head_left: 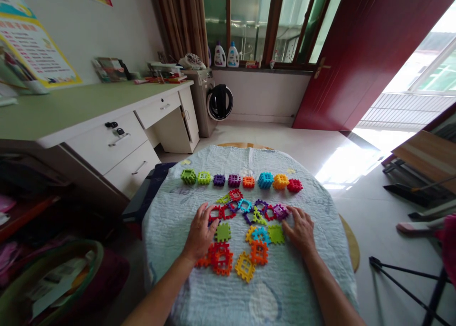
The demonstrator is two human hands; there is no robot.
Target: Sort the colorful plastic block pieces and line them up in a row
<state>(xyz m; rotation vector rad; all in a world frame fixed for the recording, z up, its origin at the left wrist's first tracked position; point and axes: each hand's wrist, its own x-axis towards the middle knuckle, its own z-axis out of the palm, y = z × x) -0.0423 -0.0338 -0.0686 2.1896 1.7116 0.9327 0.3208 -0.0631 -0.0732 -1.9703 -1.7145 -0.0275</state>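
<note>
Notched plastic building pieces lie loose on the cloth-covered round table [285,292] between my hands. My left hand [202,233] rests at their left side, fingers apart, beside a red frame piece [228,211] and a green square piece [223,233]. On the other side, my right hand [301,228] is spread near a purple piece [280,212] and a light green square [276,234]. Closer to me lie red pieces [222,259], an orange square [259,253] and a yellow window piece [245,266]. Neither hand appears to hold anything.
Behind the loose pieces runs a row of colour-sorted stacks, from a green stack [188,176] to a red stack [295,185]. A desk [107,102] stands at the left, with a washing machine [204,102] beyond it. Black stand legs [402,269] are at the right.
</note>
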